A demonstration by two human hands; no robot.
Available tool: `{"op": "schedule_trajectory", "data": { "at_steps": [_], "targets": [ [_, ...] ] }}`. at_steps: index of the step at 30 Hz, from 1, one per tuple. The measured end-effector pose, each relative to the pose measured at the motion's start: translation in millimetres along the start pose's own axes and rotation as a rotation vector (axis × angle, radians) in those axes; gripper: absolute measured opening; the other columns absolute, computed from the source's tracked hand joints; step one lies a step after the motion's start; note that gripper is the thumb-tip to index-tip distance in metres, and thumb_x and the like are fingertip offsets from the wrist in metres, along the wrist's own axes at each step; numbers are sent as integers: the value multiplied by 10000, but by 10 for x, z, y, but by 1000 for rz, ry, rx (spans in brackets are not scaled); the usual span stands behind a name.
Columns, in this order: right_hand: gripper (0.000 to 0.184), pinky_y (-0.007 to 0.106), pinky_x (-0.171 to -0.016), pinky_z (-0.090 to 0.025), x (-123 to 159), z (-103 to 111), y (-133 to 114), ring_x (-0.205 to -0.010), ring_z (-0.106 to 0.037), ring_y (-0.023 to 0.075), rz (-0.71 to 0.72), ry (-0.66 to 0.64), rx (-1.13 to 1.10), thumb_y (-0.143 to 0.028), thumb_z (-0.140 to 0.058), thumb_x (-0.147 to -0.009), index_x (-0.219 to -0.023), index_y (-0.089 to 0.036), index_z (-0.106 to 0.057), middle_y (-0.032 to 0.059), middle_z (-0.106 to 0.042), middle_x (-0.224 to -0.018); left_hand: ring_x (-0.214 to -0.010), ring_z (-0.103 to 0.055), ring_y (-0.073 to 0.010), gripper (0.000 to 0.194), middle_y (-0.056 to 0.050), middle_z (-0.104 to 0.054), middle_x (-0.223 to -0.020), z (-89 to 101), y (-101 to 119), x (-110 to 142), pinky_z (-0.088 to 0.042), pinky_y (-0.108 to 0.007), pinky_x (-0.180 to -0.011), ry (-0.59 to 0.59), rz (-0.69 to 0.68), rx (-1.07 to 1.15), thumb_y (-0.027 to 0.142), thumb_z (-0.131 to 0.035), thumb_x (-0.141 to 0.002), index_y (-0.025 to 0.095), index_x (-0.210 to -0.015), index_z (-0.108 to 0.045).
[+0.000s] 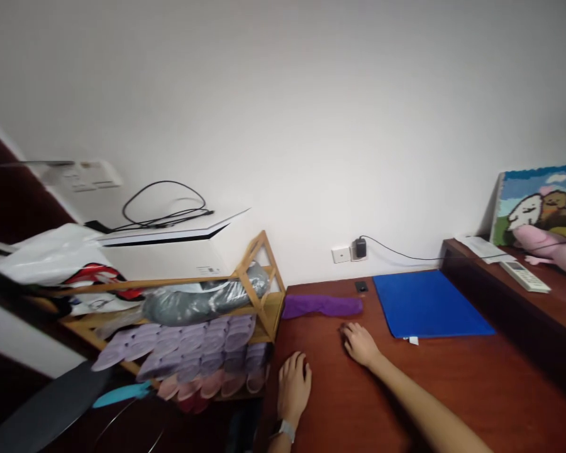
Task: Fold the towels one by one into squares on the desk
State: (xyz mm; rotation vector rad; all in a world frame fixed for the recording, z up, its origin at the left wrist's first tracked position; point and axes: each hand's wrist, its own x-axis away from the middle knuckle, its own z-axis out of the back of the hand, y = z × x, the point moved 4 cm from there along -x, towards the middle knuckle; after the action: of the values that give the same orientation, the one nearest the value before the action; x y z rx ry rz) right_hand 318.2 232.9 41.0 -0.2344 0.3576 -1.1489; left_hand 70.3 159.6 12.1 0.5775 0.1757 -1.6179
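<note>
Purple cloth (321,306) near hands (360,344), palms hidden; pink plush (559,250) cut off.

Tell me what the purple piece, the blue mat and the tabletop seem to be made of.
Purple piece: probably soft fabric, matte; it lies rumpled with uneven edges.
Blue mat: perhaps cloth or padded fabric, though plastic is possible; flat and evenly coloured.
Tabletop: likely wood or veneer, with a slight sheen; reddish brown with faint, grain-like streaks.

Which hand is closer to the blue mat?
Right. The right hand is left of the blue mat, near its front left corner; the left hand is farther left, by the left edge of the table.
</note>
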Motion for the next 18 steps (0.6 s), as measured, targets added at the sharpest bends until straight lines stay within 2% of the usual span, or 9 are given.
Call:
{"op": "schedule_trajectory", "data": {
  "at_steps": [3,5,7,10,14,16,18],
  "targets": [
    [523,404,-1144,-362,-449,-158,-136,-1389,-484,289,-91,-7,120,-235,-490,-956,-1472,-222,-574,109,-522,-1572,-1207,-642,-241,341,-84,-719,-1271,35,40,38,-497,-418,-1055,-25,33,10,200,-449,-984,214,-1205,-708],
    [516,424,-1139,-354,-638,-226,-121,-1405,-465,302,-165,0,166,-230,-461,-983,-1491,-219,-551,120,-507,-1585,-1222,-625,-245,347,-82,-706,-1287,48,34,61,-481,-426,-1069,-28,49,13,188,-451,-982,218,-1219,-703],
    [499,437,-1073,-395,-763,-260,-82,-1344,-514,317,-197,1,185,-174,-395,-1000,-1470,-179,-562,164,-557,-1526,-1239,-609,-254,355,-84,-696,-1305,50,29,76,-466,-442,-1086,-29,54,16,184,-452,-982,218,-1238,-696],
    [477,423,-987,-419,-862,-252,-42,-1211,-584,312,-189,-5,202,-81,-323,-988,-1338,-128,-643,206,-665,-1342,-1256,-592,-263,360,-90,-686,-1326,47,36,82,-454,-458,-1098,-37,61,24,181,-454,-983,213,-1253,-688],
    [380,386,-963,-408,-751,-216,-135,-1142,-605,292,-162,-23,199,-85,-370,-981,-1168,-130,-697,200,-710,-1208,-1259,-588,-263,350,-90,-682,-1324,66,60,69,-453,-452,-1093,-42,69,33,180,-466,-981,219,-1246,-693],
    [326,362,-954,-414,-531,-220,-275,-1119,-624,282,-142,-41,178,-133,-412,-990,-1138,-136,-703,181,-728,-1164,-1250,-591,-262,345,-92,-683,-1317,76,70,61,-451,-450,-1091,-49,73,39,180,-477,-979,220,-1243,-694],
    [286,331,-937,-426,-191,-243,-469,-1085,-653,266,-119,-63,154,-180,-460,-986,-1124,-153,-710,146,-749,-1119,-1244,-592,-263,339,-93,-684,-1314,87,76,52,-447,-449,-1093,-62,76,53,182,-489,-975,219,-1242,-695]
  ]
}}
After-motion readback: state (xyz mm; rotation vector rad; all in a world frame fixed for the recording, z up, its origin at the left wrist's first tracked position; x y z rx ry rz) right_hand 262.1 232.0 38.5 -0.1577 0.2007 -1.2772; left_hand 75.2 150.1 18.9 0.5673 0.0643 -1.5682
